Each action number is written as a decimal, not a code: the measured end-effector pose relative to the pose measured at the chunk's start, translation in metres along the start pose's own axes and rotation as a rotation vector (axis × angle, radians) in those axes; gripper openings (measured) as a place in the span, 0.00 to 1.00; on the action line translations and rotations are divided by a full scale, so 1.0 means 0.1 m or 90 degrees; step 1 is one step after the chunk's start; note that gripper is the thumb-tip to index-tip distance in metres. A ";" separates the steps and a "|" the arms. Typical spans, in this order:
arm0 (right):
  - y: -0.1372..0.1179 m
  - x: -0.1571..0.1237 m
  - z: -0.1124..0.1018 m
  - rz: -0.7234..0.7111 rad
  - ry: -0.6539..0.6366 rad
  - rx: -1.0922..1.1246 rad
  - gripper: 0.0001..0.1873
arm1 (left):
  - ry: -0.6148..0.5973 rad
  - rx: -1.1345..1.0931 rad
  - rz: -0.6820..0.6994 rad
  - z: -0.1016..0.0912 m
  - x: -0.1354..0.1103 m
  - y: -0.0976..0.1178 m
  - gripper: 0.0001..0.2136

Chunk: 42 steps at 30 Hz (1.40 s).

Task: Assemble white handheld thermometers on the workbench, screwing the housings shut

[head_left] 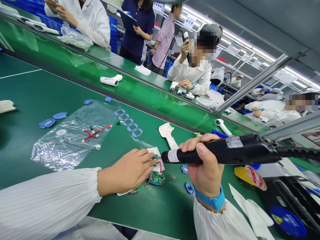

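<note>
My left hand (131, 170) lies over a white plastic housing half (152, 150) on the green table, fingers close together and holding it down; the thumb is hidden. My right hand (206, 166) is wrapped round a black electric screwdriver (225, 148), held nearly level. Its thin tip reaches the housing beside my left fingertips, at a small green board. Just below lies a green circuit board (156, 178) with red and black wires. Another white housing half (167, 130) lies beyond the screwdriver. Under my right wrist is a round blue part (189, 188).
A clear plastic bag (72, 146) with red-wired connectors (93, 133) lies left, near blue covers (47, 123) and several oval frames (127, 121). A white handheld thermometer (111, 80) rests on the green conveyor (82, 71). A yellow tape roll (250, 177) sits right. Co-workers stand or sit beyond.
</note>
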State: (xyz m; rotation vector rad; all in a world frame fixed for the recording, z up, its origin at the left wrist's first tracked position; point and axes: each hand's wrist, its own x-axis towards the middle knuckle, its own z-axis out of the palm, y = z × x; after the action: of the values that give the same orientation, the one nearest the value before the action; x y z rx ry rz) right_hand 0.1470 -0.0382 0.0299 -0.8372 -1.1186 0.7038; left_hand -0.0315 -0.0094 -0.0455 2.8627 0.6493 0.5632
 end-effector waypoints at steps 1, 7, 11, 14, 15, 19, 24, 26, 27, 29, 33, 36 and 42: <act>0.00 0.00 0.00 0.000 0.000 -0.001 0.11 | 0.001 0.002 0.002 0.00 0.00 0.00 0.17; -0.01 0.00 0.02 0.005 0.005 -0.013 0.11 | 0.003 0.008 0.001 0.01 0.00 0.00 0.17; 0.00 0.00 0.02 0.006 0.002 -0.018 0.11 | 0.004 0.008 0.005 0.01 0.00 0.00 0.17; 0.00 0.00 0.02 0.005 -0.007 -0.023 0.11 | 0.008 0.008 0.005 0.00 0.00 0.00 0.17; 0.00 0.00 0.02 0.008 -0.011 -0.027 0.11 | 0.012 0.009 0.005 0.00 0.00 0.00 0.17; 0.00 0.03 0.05 0.023 -0.042 -0.038 0.11 | 0.024 0.012 0.011 0.01 0.00 0.00 0.17; 0.04 0.12 0.13 0.026 -0.106 -0.051 0.07 | 0.021 0.030 0.015 0.01 0.01 0.01 0.19; 0.07 0.17 0.16 0.031 -0.127 -0.057 0.07 | 0.019 0.030 0.017 0.00 0.01 0.01 0.19; 0.09 0.19 0.17 0.038 -0.134 -0.062 0.07 | 0.020 0.028 0.015 0.00 0.01 0.01 0.18; 0.12 0.22 0.19 0.054 -0.145 -0.071 0.07 | 0.026 0.021 0.011 0.00 0.00 0.01 0.18; 0.15 0.25 0.21 0.078 -0.150 -0.079 0.08 | 0.032 0.017 0.006 0.01 0.00 0.01 0.17; 0.16 0.26 0.21 0.085 -0.148 -0.080 0.08 | 0.031 0.016 -0.002 0.02 0.00 0.02 0.18; 0.20 0.25 0.19 0.076 -0.126 -0.077 0.07 | 0.020 0.023 0.001 0.02 0.01 0.01 0.18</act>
State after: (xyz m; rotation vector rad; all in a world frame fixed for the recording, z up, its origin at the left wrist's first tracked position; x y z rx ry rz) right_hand 0.1346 -0.0033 0.0284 -0.9589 -1.3068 0.8388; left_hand -0.0298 -0.0105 -0.0464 2.8937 0.6695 0.6033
